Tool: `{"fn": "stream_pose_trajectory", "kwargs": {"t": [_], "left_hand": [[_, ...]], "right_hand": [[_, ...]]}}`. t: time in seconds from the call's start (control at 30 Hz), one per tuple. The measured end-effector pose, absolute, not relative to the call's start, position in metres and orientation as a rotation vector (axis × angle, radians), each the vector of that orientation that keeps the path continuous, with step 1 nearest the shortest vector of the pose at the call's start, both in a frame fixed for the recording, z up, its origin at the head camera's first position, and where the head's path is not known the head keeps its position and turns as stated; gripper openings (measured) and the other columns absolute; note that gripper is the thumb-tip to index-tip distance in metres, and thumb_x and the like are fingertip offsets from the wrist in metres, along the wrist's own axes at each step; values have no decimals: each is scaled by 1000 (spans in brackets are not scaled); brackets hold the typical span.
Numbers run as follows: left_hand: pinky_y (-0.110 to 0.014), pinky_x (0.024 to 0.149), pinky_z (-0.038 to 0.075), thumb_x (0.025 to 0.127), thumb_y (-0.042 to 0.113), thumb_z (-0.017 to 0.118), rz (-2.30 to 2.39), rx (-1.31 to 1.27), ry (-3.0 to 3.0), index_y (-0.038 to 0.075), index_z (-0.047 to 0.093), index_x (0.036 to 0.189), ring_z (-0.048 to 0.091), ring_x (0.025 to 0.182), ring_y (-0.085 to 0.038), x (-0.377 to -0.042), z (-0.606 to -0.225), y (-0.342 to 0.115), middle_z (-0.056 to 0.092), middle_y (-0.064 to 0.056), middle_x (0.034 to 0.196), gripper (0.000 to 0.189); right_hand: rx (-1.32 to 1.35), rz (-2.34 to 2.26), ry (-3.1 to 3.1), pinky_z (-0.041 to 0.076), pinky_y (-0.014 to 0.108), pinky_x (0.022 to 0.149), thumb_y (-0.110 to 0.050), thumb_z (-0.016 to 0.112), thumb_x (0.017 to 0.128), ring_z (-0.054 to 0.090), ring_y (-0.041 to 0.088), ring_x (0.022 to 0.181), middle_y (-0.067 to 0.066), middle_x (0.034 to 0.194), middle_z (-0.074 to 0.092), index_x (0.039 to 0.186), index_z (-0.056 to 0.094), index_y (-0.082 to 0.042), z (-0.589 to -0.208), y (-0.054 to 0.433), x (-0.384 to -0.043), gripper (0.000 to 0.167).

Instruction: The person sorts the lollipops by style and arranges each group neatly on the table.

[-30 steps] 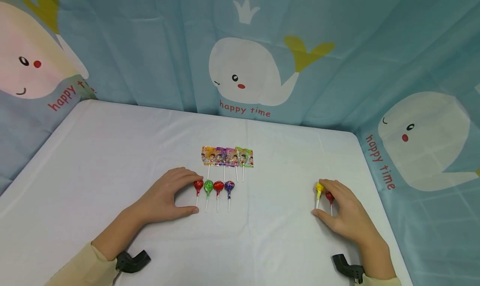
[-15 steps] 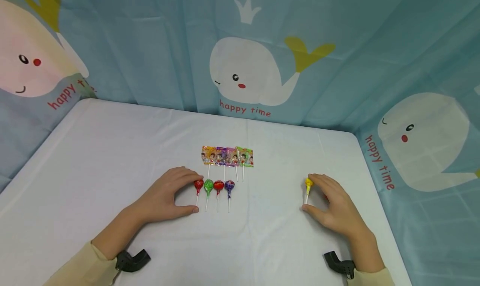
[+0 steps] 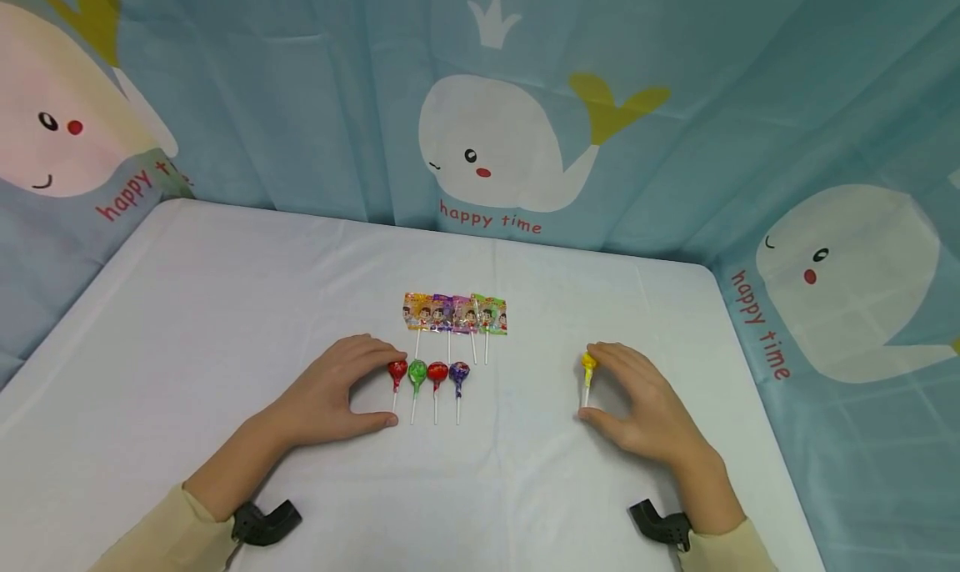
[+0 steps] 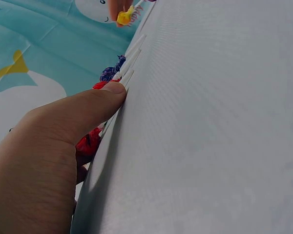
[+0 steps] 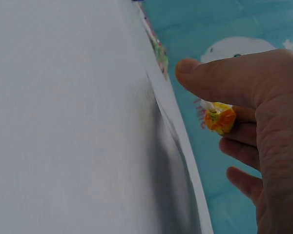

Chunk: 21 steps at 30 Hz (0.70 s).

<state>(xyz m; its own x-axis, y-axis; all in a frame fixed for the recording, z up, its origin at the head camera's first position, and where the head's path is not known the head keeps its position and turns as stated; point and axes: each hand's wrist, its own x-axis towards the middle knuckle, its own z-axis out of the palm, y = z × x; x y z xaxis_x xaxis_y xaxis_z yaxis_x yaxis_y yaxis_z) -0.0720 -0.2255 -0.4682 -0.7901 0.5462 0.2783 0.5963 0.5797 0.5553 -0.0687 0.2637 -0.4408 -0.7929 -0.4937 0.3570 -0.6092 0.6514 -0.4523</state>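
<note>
My left hand rests at the left end of a row of wrapped lollipops, its fingertips at the head and its thumb at the stick end of a red lollipop. Beside it lie a green lollipop, a second red lollipop and a purple lollipop, sticks toward me. Over on the right, my right hand holds a yellow lollipop lengthwise between fingertips and thumb. In the right wrist view its yellow head shows past the thumb. The space under the right palm is hidden.
Behind the row, several flat-wrapped lollipops overlap in orange, purple, pink and green. A white cloth covers the table. A blue whale-print curtain stands along the back and sides. Each wrist wears a black device.
My right hand has moved left across the table with the yellow lollipop. A dark red lollipop seen beside it earlier is now out of sight. My left hand has stayed still.
</note>
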Motion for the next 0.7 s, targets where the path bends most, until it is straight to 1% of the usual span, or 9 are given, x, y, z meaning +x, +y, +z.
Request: {"fn": "stream_pose_trajectory", "kwargs": {"t": [0.23,0.4,0.53,0.7], "left_hand": [[-54,121,38,78,44,98,-1004,-984,-2732,20,66,149,53,139,-22,-72,-468,-225,64,8,146,81],[-54,121,37,78,45,99,-996,-984,-2737,21,66,149,53,139,-22,-73,-469,-225,64,8,147,82],[-54,121,38,78,46,98,-990,-982,-2739,21,66,149,53,140,-22,-72,-469,-226,64,9,147,82],[-54,120,38,78,46,98,-993,-994,-2719,20,66,149,53,140,-23,-73,-471,-227,64,8,147,82]], "right_hand": [[941,868,-2683,31,32,127,-29,98,79,54,29,145,10,150,64,151,62,-2,-440,250,-72,85],[945,854,-2702,35,36,126,-31,99,79,53,27,146,4,153,63,152,62,-5,-439,238,-73,86],[994,861,-2691,36,40,126,-30,98,80,53,28,146,3,154,62,152,61,-4,-438,227,-74,85],[1077,865,-2660,38,44,126,-31,97,82,54,30,145,6,154,62,152,61,-4,-441,211,-76,83]]}}
